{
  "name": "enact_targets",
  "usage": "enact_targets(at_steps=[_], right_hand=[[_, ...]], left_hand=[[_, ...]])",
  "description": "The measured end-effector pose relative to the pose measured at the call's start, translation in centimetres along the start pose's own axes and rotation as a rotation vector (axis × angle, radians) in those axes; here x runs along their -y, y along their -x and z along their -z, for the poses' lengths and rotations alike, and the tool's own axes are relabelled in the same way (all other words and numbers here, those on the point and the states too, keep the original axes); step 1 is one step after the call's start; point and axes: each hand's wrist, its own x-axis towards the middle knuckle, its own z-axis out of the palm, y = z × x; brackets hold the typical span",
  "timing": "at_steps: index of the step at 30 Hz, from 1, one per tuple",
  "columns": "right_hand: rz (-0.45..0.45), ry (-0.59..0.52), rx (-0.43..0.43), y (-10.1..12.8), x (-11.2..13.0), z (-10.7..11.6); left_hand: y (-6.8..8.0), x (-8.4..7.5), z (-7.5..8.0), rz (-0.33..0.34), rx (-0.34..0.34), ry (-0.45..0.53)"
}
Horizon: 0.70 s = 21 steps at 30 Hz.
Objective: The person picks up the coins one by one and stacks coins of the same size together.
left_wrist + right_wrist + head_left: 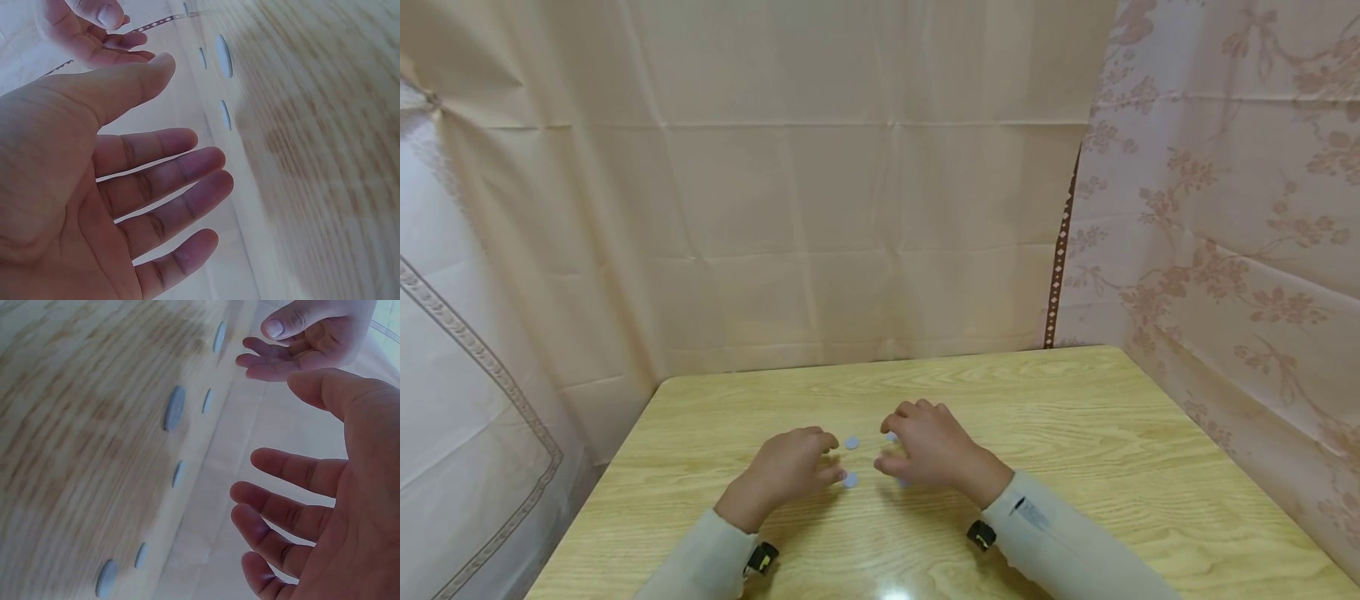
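Observation:
Several small flat pale blue-grey discs lie on the wooden table [1037, 433]. In the head view one disc [852, 442] sits between the hands, and a nearer disc [850, 480] is beside the left thumb. My left hand [790, 468] hovers just left of them, empty, with fingers spread and loosely bent. Opposite it, my right hand [934, 447] also holds nothing, its fingers relaxed above the table. It partly hides another disc [891, 436] and a nearer one [903, 483]. More discs show in the right wrist view, including one [107, 579] low in the frame.
A beige cloth [865, 208] hangs behind the table's far edge. Flower-patterned cloth [1247, 250] hangs along the right side, and white cloth [467, 417] with a brown border on the left. A dark wrist device [981, 535] sits at the right sleeve.

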Motion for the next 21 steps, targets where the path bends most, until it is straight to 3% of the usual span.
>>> enact_targets(at_steps=[21], right_hand=[[0.007,-0.040,0.074,-0.6,0.2,-1.3]], left_hand=[[-0.4,0.4,-0.7,0.019,0.036,0.033]])
